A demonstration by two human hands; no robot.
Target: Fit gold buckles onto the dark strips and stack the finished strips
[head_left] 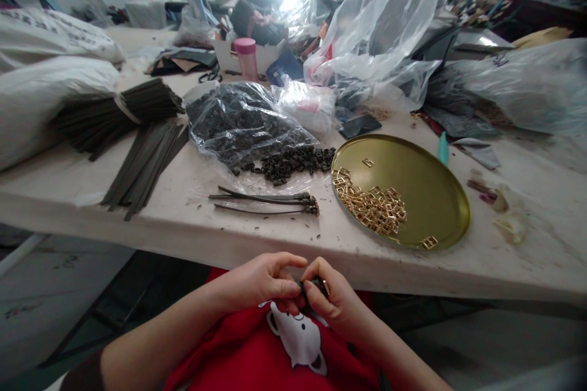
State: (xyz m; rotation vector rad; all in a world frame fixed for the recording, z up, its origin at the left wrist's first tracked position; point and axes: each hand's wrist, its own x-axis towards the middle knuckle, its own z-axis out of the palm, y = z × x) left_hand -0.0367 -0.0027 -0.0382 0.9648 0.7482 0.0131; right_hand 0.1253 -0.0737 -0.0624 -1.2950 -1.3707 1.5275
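Note:
Just in front of the table edge, above my lap, my two hands meet. My right hand is closed around a dark strap, mostly hidden by the fingers; a glint of gold metal shows beside it. My left hand pinches at the strap's other side with thumb and fingers, its index finger stretched over the top. On the table lie several finished-looking dark straps with buckles at their right ends. Gold buckles are heaped in a round gold tray.
Small black loops spill from a clear plastic bag. Loose dark strips and a tied bundle lie left. Behind stand a pink-lidded jar and plastic bags. A teal tool lies beyond the tray.

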